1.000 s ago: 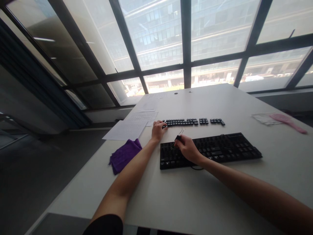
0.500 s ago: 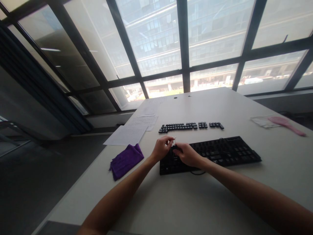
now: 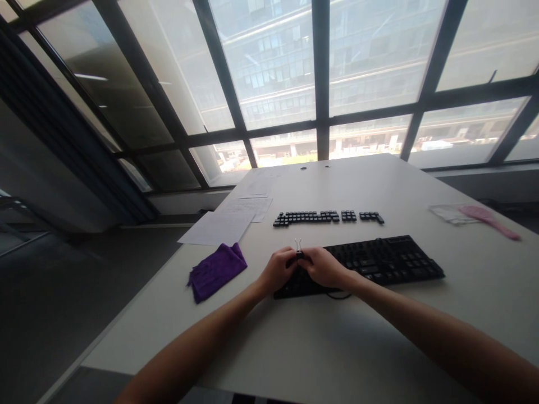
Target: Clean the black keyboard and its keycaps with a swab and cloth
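Above the left end of a black keyboard point(image 3: 391, 255), my two hands meet fingertip to fingertip. Between them is a small black piece with two thin silver wire prongs point(image 3: 298, 244) standing up and spreading at the top; I cannot tell its exact kind. My left hand point(image 3: 278, 268) is closed on its left side, and my right hand point(image 3: 322, 265) pinches it from the right. Both hands and the right forearm cover much of the keyboard's left half. Beyond the keyboard, loose black keycaps point(image 3: 307, 217) lie in rows, set out in separate groups.
A folded purple cloth point(image 3: 219, 272) lies left of the keyboard, with paper sheets point(image 3: 217, 227) behind it. Toward the right edge, a pink-handled brush or similar item point(image 3: 490, 219) rests by a clear plastic bag point(image 3: 448, 213). A cable point(image 3: 338, 296) loops out at the keyboard's front edge.
Both hands have come closer together and slightly lower around the small black piece. Its wire prongs now point up above the fingers. The view has shifted a little.
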The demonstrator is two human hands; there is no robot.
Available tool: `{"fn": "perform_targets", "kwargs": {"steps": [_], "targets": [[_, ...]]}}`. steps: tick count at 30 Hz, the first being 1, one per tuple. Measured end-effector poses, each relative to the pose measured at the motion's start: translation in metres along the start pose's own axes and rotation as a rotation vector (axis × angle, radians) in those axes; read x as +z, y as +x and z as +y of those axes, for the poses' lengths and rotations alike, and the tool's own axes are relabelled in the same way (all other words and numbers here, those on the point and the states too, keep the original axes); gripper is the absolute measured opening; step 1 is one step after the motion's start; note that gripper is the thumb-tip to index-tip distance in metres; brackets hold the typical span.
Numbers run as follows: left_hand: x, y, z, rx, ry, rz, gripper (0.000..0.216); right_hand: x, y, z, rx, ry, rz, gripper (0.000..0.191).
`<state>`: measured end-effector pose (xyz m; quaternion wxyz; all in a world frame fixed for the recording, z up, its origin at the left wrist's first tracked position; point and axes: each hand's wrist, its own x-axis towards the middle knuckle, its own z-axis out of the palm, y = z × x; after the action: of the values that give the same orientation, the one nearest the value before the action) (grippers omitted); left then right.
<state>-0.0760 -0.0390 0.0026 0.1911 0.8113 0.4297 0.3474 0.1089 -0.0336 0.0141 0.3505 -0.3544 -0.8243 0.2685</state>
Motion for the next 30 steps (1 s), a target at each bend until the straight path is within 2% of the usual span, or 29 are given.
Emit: {"fn": "perform_targets", "kwargs": {"steps": [3,7,9,14,18,21,26,30], "targets": [[-0.001,0.001,-0.001,0.008,-0.004,-0.015,0.014,0.003,-0.008,0.001,-0.086,-0.052,0.026,0.017],[-0.006,0.004,-0.004,0.038,-0.031,-0.068,0.017,0.007,-0.016,0.004,-0.229,-0.132,-0.013,0.013],[-0.012,0.005,-0.004,0.08,-0.048,-0.128,0.019,0.007,-0.017,0.006,-0.208,-0.104,0.01,0.013],[-0.02,0.004,0.0,0.122,-0.03,-0.244,0.012,0.006,-0.012,0.008,-0.013,0.096,0.097,0.013],[-0.012,0.002,-0.002,0.054,-0.034,-0.192,0.018,0.004,-0.009,0.012,0.105,0.259,0.137,0.017],[-0.006,0.001,-0.002,0.02,-0.063,-0.143,0.017,0.003,-0.008,0.014,0.134,0.316,0.161,0.018],[-0.003,0.0,0.007,-0.052,-0.065,0.0,0.014,0.005,-0.011,0.01,0.031,0.21,0.242,0.015],[-0.003,0.0,0.011,-0.043,-0.061,0.061,0.015,0.008,-0.014,0.005,-0.055,0.12,0.262,0.018]]}}
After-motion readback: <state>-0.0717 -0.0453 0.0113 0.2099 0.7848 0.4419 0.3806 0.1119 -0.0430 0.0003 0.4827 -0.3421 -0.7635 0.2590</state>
